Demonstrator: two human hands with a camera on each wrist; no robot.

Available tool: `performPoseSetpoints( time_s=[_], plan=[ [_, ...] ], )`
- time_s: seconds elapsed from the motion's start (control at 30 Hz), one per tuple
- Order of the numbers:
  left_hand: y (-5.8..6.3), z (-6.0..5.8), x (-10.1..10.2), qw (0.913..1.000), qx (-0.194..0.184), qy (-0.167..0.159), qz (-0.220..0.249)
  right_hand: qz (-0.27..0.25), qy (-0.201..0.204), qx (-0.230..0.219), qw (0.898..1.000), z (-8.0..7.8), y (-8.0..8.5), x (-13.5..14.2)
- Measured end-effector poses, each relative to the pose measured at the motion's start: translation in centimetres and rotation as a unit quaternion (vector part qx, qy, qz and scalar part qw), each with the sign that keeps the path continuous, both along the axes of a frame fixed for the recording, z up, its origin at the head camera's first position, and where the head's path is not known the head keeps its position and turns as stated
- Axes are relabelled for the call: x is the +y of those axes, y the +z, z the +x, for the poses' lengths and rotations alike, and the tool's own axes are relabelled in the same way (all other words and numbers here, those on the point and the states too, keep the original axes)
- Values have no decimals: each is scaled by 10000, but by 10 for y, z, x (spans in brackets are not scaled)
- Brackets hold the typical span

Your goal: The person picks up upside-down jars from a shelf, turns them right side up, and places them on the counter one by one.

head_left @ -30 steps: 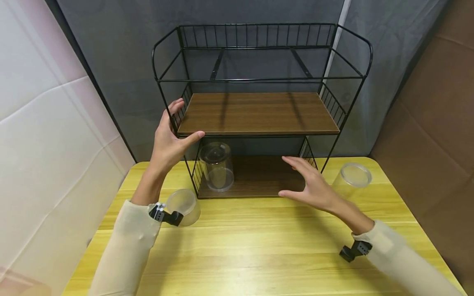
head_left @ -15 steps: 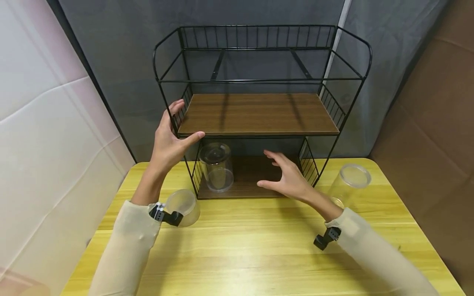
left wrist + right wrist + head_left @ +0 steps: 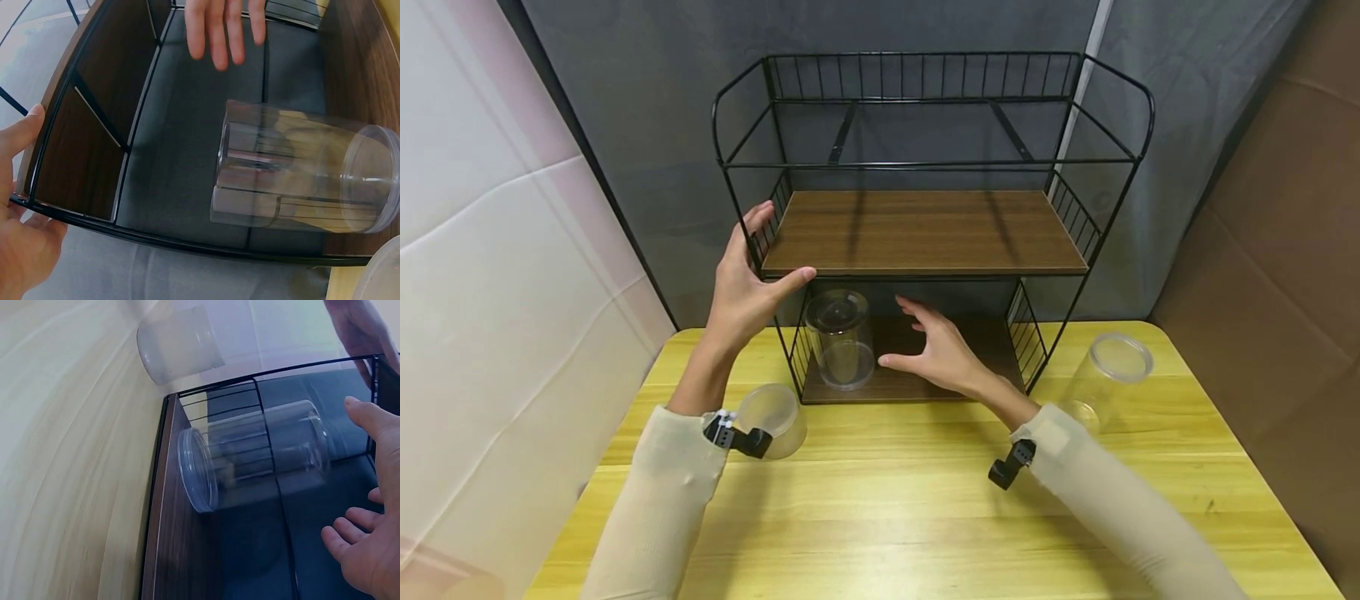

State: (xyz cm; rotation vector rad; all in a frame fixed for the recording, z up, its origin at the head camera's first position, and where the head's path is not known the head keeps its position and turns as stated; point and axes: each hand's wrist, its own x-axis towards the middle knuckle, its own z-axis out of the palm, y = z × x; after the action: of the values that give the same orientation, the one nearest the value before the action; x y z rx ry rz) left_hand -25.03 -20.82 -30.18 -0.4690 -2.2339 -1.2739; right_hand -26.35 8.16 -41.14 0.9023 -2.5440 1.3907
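A clear cylindrical jar [image 3: 839,350] stands upright on the lower wooden board [image 3: 917,385] of a black wire shelf rack [image 3: 895,163], near its left side. My left hand [image 3: 741,287] grips the rack's left side at the middle board; in the left wrist view its thumb [image 3: 28,128] lies on the board's edge and the fingers go around the frame. My right hand [image 3: 943,350] reaches into the lower level with thumb and fingers spread. It is just right of the jar and apart from it, holding nothing; the right wrist view shows the same jar [image 3: 256,456] before the fingers.
A frosted clear container [image 3: 772,421] sits on the wooden table [image 3: 865,517] beside my left wrist. Another clear jar [image 3: 1108,379] stands right of the rack. The middle board [image 3: 925,233] lies above my right hand. Dark fabric [image 3: 647,167] hangs behind.
My right hand has moved left inside the lower level, from the rack's right side to close beside the jar. The left hand keeps its hold on the rack.
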Motion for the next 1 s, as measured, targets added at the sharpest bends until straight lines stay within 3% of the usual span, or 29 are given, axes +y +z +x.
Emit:
performPoseSetpoints(
  time_s=[0.37, 0.57, 1.0],
  plan=[
    [-2, 2, -2, 10000, -59, 31, 26, 115, -1, -372, 9992, -13, -8, -39],
    [-3, 1, -2, 10000, -79, -16, 37, 143, -209, -523, 9983, -18, -12, -55],
    [-2, 0, -1, 10000, -48, -6, 67, 202, -585, -481, 9969, -29, -11, -84]
  ],
)
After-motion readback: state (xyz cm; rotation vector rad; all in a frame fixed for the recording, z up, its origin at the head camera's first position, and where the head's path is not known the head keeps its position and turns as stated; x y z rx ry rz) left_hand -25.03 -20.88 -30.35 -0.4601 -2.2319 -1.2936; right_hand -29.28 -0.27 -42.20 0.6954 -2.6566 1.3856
